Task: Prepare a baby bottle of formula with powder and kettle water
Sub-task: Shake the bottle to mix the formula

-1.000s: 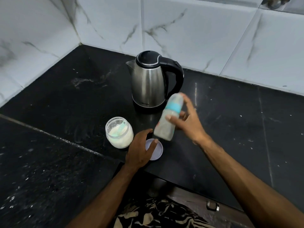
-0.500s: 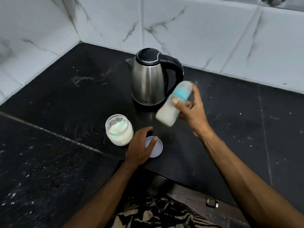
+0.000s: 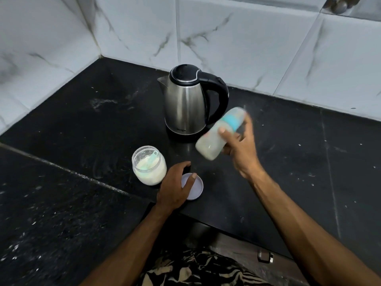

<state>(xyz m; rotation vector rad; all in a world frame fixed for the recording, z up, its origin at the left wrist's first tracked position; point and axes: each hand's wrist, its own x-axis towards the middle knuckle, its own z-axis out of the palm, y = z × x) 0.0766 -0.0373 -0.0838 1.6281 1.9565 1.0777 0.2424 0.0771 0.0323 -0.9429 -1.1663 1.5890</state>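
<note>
Mixing step: the right hand [image 3: 240,147] grips the capped baby bottle [image 3: 219,134], tilted above the counter beside the kettle [image 3: 185,104]. The left hand [image 3: 175,186] rests loosely curled on the jar lid [image 3: 195,187]. Shaking firmly with the cap tight should dissolve clumps.

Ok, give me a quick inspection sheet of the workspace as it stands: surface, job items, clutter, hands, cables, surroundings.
Surface: black stone counter, pale specks and smears across it.
Job's things: baby bottle, capped, tilted, milky liquid inside, motion-blurred; steel kettle upright behind it, lid closed; powder jar open, with a scoop inside; jar lid flat on the counter.
Clutter: nothing seen.
Hands: right hand grips the bottle in the air; left hand rests on the jar lid, fingers relaxed.
Cables: nothing seen.
Surroundings: white marbled wall tiles in the corner; patterned clothing at the bottom edge.
</note>
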